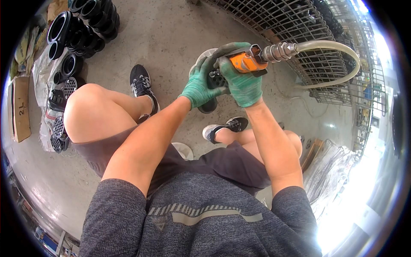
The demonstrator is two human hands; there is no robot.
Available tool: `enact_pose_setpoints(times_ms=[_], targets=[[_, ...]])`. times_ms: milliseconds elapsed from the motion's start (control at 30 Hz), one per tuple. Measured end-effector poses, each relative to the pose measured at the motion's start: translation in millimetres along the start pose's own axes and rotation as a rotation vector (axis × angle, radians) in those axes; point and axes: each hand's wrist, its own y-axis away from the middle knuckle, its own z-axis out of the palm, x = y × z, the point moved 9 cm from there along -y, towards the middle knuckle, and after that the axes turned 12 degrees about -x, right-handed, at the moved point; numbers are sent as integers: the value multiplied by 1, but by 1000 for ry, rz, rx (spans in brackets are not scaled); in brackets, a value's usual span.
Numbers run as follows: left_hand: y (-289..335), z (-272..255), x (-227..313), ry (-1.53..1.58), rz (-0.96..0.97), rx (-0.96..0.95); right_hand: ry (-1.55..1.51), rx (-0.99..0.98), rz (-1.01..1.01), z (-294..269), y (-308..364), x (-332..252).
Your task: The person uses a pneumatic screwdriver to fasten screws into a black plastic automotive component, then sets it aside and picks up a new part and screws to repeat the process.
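Note:
My right hand (243, 85), in a green knitted glove with grey palm coating, is wrapped around an orange air tool (248, 63). A metal coupling (278, 52) joins the tool to a clear hose. The tool's tip end is mostly behind my fingers, close to a black part with a holed grate (217, 82). My left hand (200, 84), gloved alike, grips the side of this black part, fingers reaching over its far side and thumb along its near side. The part lies over a round pale-rimmed support (206, 55) between my feet. Its underside is hidden.
Black ring-shaped parts (72, 65) are stacked at the left, with holed grates (60, 127) nearer me. A cardboard box (19, 109) stands at the far left. Wire mesh cages (295, 25) fill the back right, and the hose (357, 64) loops past them. Pale sheeting (327, 171) lies at the right.

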Motion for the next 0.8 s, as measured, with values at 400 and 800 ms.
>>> enact_pose_setpoints(times_ms=[400,800], targets=[[3,6,-7,-11,17,50,-37,-4,22,-1,-1,5],[5,1,-3,41,39,47,-28,17,33,2,-1,1]])
